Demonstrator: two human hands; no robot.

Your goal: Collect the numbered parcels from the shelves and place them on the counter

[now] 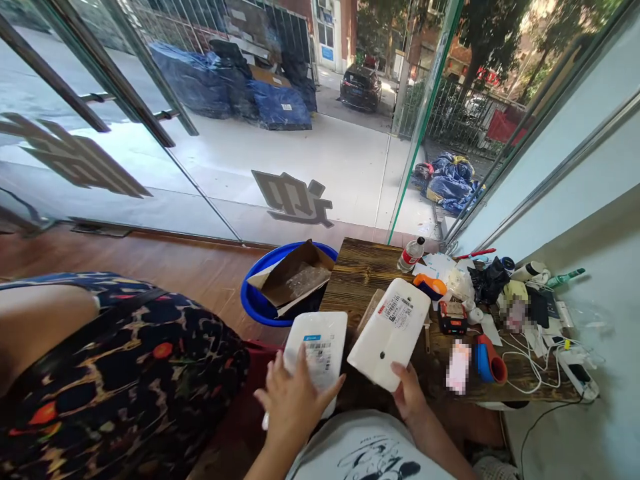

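Observation:
My right hand grips the lower corner of a white, flat parcel, thumb on top. That parcel carries a printed label with barcodes and is tilted above the dark wooden table. To its left is a second white parcel, wrapped in clear plastic, with a blue-marked shipping label. Across the lower part of this second parcel, my left hand lies with its fingers spread. What supports the second parcel from below is hidden.
Left of the table stands a blue tub holding an opened cardboard box. A bottle, tape dispensers, cables and clutter crowd the table's right side. Another person in patterned clothing is close on the left. Glass doors stand ahead.

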